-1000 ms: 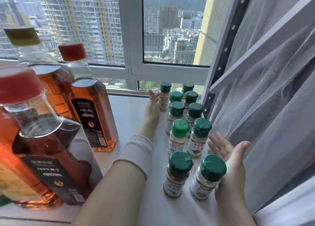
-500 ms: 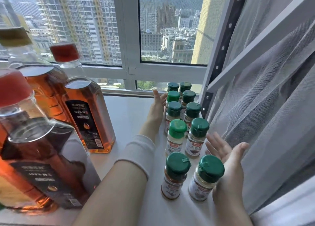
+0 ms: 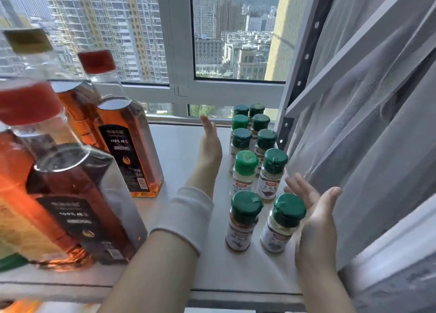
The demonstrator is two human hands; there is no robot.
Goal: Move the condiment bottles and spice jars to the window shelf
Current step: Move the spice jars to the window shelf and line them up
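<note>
Head view shows your left hand (image 3: 210, 145) flat, fingers straight, just beside the left column of spice jars (image 3: 246, 171). Your right hand (image 3: 316, 216) is spread, palm toward the front right jar; whether it touches is unclear. Neither hand holds anything.

A second ago the far jar on the left stood out of line, with your left hand against it. It is now tucked in, and the ten green-capped jars stand upright in two tidy columns. Your right hand has barely moved.

The jars are on the window shelf (image 3: 181, 152) along its right end. Three condiment bottles (image 3: 132, 147) of amber liquid stand at its left, so the move looks nearly done and you are only squaring things up.

The shelf is white and smooth, running under a white window frame (image 3: 179, 53) with high-rises outside. A sheer grey curtain (image 3: 377, 147) hangs close to the right column.
</note>
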